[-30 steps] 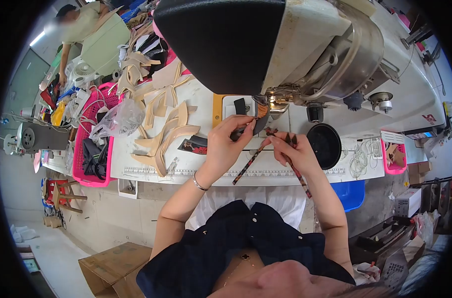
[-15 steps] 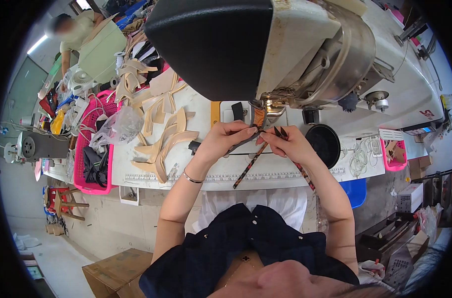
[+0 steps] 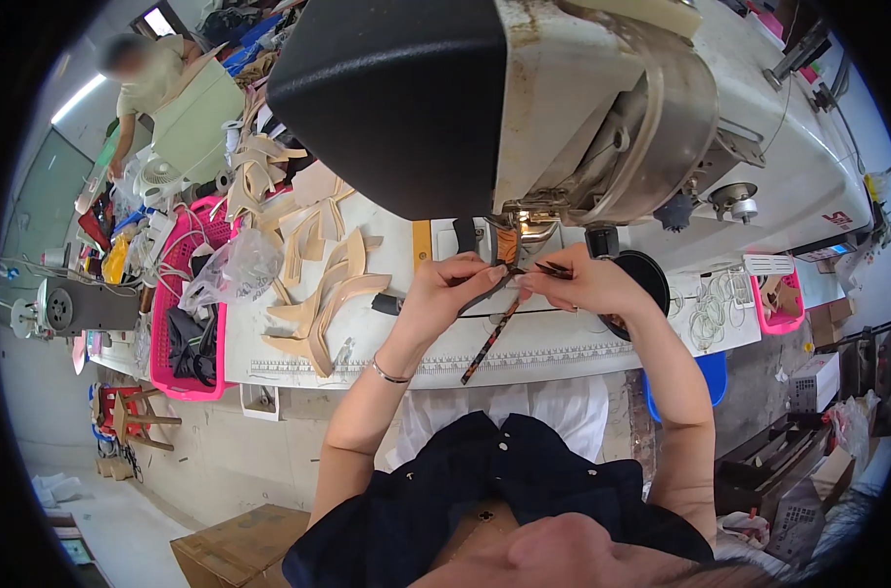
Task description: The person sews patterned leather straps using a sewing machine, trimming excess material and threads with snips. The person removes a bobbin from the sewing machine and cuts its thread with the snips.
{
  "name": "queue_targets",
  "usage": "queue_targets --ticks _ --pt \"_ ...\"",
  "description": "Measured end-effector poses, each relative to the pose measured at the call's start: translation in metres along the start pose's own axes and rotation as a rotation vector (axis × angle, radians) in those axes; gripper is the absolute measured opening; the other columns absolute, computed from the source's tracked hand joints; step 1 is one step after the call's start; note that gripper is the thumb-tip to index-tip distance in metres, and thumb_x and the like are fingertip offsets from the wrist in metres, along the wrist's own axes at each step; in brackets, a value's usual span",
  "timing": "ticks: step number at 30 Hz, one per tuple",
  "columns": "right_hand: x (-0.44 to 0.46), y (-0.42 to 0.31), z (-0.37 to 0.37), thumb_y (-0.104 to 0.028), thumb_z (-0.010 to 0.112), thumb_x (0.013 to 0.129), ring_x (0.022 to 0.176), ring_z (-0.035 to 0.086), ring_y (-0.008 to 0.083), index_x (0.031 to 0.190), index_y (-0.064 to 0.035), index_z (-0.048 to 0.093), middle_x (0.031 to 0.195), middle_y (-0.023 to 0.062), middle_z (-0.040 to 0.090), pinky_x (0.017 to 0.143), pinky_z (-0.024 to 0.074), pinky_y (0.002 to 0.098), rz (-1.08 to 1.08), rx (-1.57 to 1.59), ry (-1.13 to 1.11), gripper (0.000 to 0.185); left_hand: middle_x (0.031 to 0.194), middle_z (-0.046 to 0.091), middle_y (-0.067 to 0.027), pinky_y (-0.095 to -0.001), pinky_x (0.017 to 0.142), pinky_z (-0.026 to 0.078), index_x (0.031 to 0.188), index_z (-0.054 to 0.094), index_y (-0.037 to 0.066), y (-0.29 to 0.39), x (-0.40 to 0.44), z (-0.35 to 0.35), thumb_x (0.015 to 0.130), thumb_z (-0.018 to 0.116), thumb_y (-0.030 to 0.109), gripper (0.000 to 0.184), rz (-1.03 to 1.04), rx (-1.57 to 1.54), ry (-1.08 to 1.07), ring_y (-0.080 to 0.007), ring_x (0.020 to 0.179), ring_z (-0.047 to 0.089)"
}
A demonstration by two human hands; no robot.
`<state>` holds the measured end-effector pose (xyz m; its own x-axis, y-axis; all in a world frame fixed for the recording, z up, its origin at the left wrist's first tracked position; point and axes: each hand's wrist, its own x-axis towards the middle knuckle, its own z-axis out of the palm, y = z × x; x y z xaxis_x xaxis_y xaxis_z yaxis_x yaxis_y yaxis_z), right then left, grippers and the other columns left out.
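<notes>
Sewing machine [image 3: 386, 118] and operator's hands, seen from the head. A red emblem [image 3: 838, 220] marks the machine's white body; its characters cannot be read reliably. A printed ruler scale [image 3: 445, 365] follows the table's near edge, its figures too small to read. Both elbows are bent, the forearms converging below the needle area. The left hand [image 3: 452, 290] pinches a dark strip [image 3: 481, 293] between thumb and forefinger; the right hand [image 3: 594, 286], fingers curled, grips a dark pointed tool [image 3: 557, 268]. A patterned strap [image 3: 489, 343] slants toward the ruler scale.
</notes>
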<state>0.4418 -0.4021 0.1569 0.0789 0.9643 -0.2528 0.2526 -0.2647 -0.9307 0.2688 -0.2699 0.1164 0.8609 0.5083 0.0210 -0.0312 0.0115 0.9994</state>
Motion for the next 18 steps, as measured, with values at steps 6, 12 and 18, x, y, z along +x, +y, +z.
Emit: queue_targets --ticks 6,12,18 --pt "-0.017 0.006 -0.023 -0.021 0.062 0.088 0.050 0.046 0.0051 0.085 0.0003 0.069 0.057 0.0009 0.057 0.048 0.0379 0.0222 -0.008 -0.166 0.096 0.023 0.068 0.049 0.0026 -0.0212 0.060 0.031 0.088 0.068 -0.005 -0.005 0.006 0.002 0.086 0.064 0.011 0.016 -0.004 -0.056 0.030 -0.0045 0.066 0.039" --pt "-0.031 0.015 -0.042 -0.022 0.064 0.086 0.051 0.045 0.0051 0.081 0.0015 0.069 0.056 0.0017 0.056 0.049 0.0368 0.0238 -0.001 -0.264 0.263 0.024 0.070 0.051 0.0039 -0.0201 0.061 0.032 0.088 0.068 -0.005 -0.001 0.011 0.006 0.088 0.063 0.015 0.020 -0.024 -0.089 0.059 -0.0033 0.068 0.039" --pt "-0.034 0.002 -0.044 -0.022 0.066 0.084 0.053 0.045 0.0071 0.077 0.0039 0.065 0.056 0.0031 0.056 0.049 0.0375 0.0267 0.002 -0.388 0.570 0.027 0.069 0.055 0.0058 -0.0179 0.056 0.032 0.089 0.070 -0.001 0.007 0.017 0.011 0.092 0.058 0.024 0.028 -0.060 -0.014 0.071 -0.0013 0.063 0.041"
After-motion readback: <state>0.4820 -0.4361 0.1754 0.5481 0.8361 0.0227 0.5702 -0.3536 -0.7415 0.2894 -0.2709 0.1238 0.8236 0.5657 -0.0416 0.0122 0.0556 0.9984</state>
